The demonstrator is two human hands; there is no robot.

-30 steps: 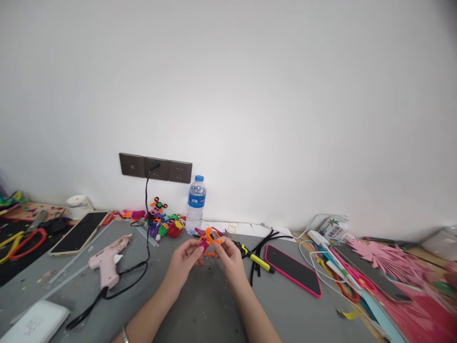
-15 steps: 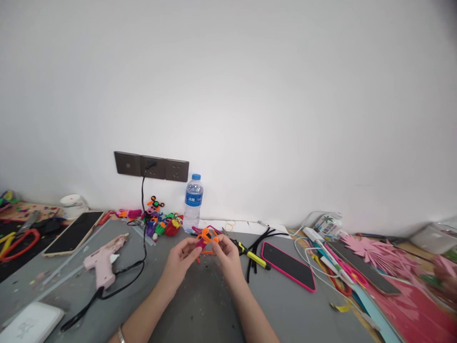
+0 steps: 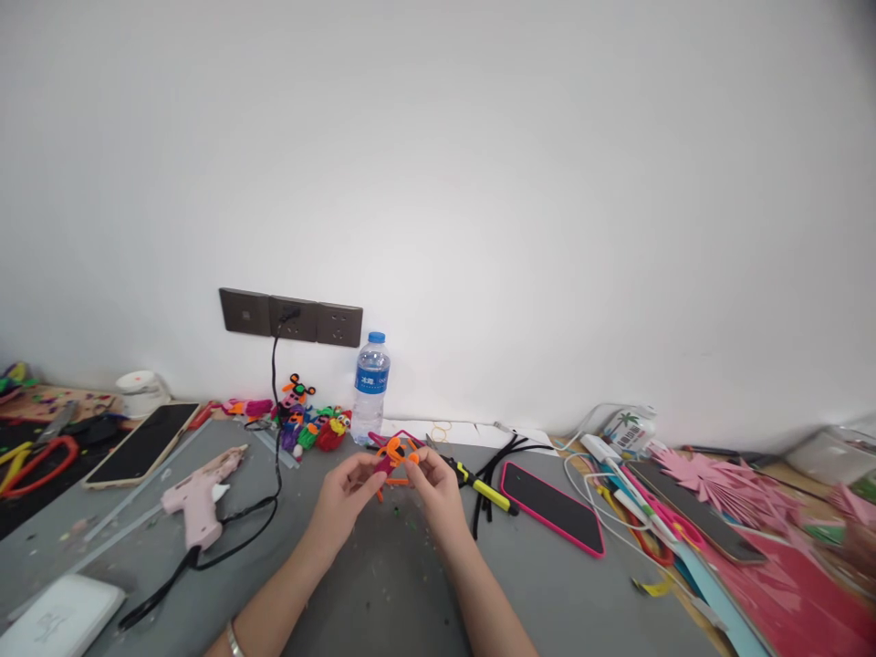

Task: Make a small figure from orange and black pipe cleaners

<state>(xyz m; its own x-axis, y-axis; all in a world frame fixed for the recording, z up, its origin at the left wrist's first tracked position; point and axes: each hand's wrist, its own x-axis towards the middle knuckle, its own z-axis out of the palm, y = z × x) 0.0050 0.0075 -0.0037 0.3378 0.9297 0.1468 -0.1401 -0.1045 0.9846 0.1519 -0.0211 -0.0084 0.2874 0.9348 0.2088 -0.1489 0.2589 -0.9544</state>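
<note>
Between my two hands is a small pipe-cleaner figure in orange and magenta, held just above the grey mat. My left hand pinches its magenta part from the left. On the right, the fingers of my right hand are closed on its orange loops. Fingertips cover part of the figure. Orange and magenta pipe cleaners lie just behind it. Beside my right hand rest pliers with yellow-and-black handles and several black pipe cleaners.
Left stand a pink glue gun with its black cord, a white box and a phone. A water bottle stands by the wall near finished pipe-cleaner figures. Right lie a pink-cased phone, cables and pink folded paper.
Both hands stay almost still around the figure, with only a slight shift of the fingers and the view. At the far right edge, a blurred hand has moved a little.
</note>
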